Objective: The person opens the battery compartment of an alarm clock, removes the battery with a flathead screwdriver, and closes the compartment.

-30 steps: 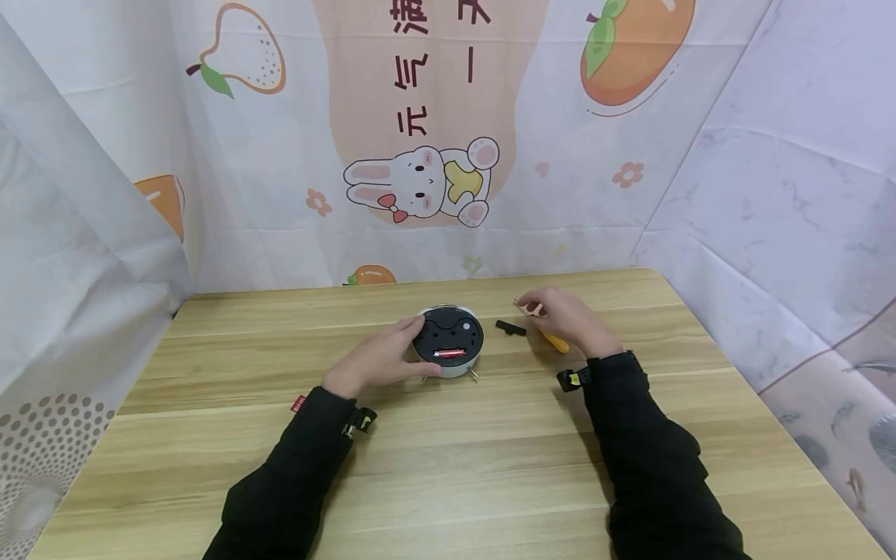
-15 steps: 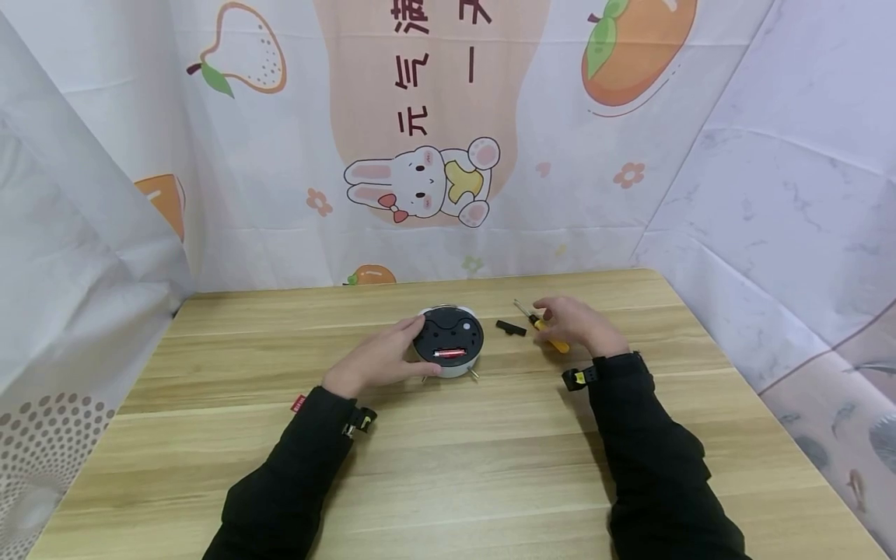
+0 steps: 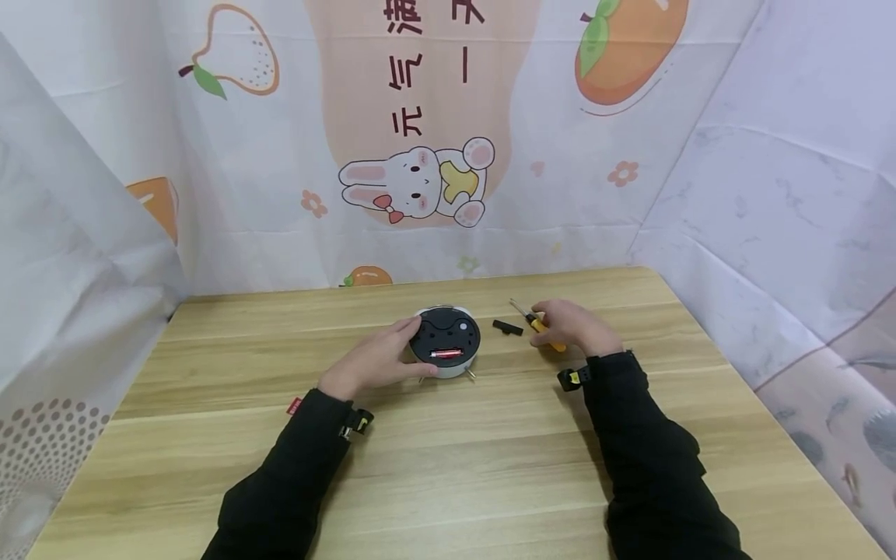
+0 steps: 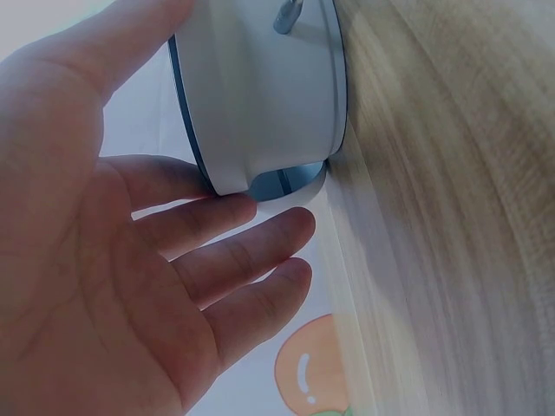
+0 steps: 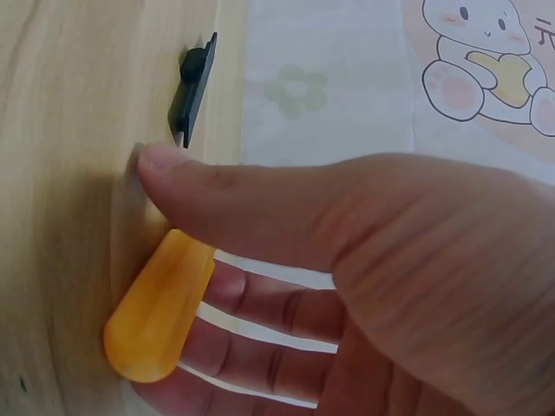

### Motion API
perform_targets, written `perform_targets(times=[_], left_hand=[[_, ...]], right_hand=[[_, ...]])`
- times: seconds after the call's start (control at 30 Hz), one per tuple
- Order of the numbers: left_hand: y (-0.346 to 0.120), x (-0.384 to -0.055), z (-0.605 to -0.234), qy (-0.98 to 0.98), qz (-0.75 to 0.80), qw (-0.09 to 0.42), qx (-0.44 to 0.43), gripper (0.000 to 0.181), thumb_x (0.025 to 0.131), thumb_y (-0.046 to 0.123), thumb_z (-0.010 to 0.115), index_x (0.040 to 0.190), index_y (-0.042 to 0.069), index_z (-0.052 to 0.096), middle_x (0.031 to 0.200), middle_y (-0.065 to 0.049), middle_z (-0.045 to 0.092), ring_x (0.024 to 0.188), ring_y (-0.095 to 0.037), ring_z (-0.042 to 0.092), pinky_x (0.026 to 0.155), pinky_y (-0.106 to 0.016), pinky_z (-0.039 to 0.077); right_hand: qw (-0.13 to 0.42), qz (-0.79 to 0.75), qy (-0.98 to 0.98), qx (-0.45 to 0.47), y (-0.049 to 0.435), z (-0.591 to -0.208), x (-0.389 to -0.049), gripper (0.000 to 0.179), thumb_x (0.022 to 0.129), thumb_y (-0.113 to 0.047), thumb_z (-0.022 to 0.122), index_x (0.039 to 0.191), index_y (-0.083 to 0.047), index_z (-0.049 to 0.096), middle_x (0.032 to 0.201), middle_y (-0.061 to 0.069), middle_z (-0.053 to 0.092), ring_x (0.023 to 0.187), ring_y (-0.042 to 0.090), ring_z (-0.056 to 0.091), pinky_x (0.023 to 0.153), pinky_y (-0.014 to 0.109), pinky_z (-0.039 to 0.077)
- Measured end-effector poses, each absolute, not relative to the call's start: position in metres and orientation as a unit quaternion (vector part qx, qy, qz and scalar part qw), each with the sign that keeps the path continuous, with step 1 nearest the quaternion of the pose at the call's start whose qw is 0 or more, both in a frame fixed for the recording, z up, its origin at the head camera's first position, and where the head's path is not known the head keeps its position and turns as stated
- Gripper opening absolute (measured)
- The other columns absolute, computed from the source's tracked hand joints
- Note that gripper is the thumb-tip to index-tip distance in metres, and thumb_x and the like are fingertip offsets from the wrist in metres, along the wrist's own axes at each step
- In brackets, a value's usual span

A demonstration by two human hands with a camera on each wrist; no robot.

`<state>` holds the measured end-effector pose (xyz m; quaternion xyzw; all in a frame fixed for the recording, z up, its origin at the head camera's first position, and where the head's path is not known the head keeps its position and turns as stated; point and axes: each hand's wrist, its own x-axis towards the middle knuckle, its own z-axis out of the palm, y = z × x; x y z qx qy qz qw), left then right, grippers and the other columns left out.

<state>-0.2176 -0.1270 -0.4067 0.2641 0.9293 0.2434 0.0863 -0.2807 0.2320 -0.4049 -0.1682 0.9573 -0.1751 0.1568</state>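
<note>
A round alarm clock [image 3: 445, 341] lies face down with its black back up; a red battery [image 3: 446, 353] sits in the uncovered slot. My left hand [image 3: 374, 359] grips it from the left, thumb at the near side and fingertips at the far side; in the left wrist view the clock's white side [image 4: 260, 95] stands between thumb and fingers. To the right lies a screwdriver with a yellow handle [image 5: 160, 312] and a metal shaft [image 3: 519, 307]. My right hand [image 3: 574, 327] pinches its handle, thumb on one side and fingers on the other.
A small black battery cover [image 3: 507, 327] lies on the wooden table [image 3: 448, 467] between clock and screwdriver. A printed cloth [image 3: 420, 257] hangs behind the table's far edge, and pale cloth hangs along both sides.
My right hand has moved from over the screwdriver's shaft back to its handle, and thumb and fingers have closed about it. The left hand and clock stay put. The head view has shifted slightly.
</note>
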Motion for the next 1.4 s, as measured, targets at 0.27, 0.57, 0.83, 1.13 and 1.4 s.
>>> perform_targets(times=[0.27,0.57,0.83,1.13,1.4], left_hand=[[-0.125,-0.217,-0.406,0.931,0.237,0.09,0.264,0.105,0.087,0.062,0.071,0.16,0.003,0.024,0.164,-0.017,0.027,0.149,-0.029,0.031,0.117,-0.046,0.032],[-0.126,-0.218,-0.407,0.931,0.235,0.094,0.263,0.105,0.088,0.062,0.071,0.16,0.002,0.024,0.164,-0.017,0.027,0.149,-0.029,0.03,0.117,-0.045,0.032],[-0.125,-0.218,-0.407,0.932,0.235,0.093,0.26,0.105,0.087,0.062,0.071,0.16,0.003,0.024,0.164,-0.016,0.027,0.149,-0.028,0.031,0.117,-0.045,0.033],[-0.125,-0.217,-0.405,0.93,0.243,0.093,0.259,0.104,0.088,0.059,0.072,0.16,0.002,0.025,0.164,-0.017,0.027,0.149,-0.029,0.031,0.117,-0.045,0.032],[-0.125,-0.216,-0.405,0.931,0.241,0.094,0.257,0.104,0.088,0.061,0.072,0.16,0.003,0.024,0.164,-0.017,0.028,0.149,-0.028,0.031,0.117,-0.045,0.032]], right_hand=[[0.152,-0.176,0.959,-0.161,0.233,-0.408,-0.279,0.062,0.094,-0.017,0.075,0.143,0.01,0.048,0.123,0.028,0.062,0.113,0.04,0.059,0.094,0.052,0.05],[0.135,-0.163,0.961,-0.178,0.238,-0.414,-0.28,0.051,0.095,-0.008,0.071,0.138,0.01,0.054,0.114,0.023,0.065,0.104,0.035,0.062,0.088,0.049,0.052],[0.097,-0.154,0.964,-0.192,0.239,-0.412,-0.282,0.038,0.091,-0.003,0.062,0.127,0.01,0.063,0.111,0.023,0.067,0.092,0.031,0.06,0.085,0.048,0.05],[0.061,-0.186,0.964,-0.181,0.236,-0.403,-0.281,0.032,0.098,-0.013,0.063,0.123,0.007,0.066,0.121,0.026,0.066,0.112,0.041,0.062,0.096,0.056,0.049],[0.049,-0.212,0.957,-0.193,0.233,-0.397,-0.28,0.034,0.096,-0.008,0.061,0.126,0.007,0.065,0.124,0.027,0.065,0.111,0.04,0.062,0.095,0.055,0.049]])
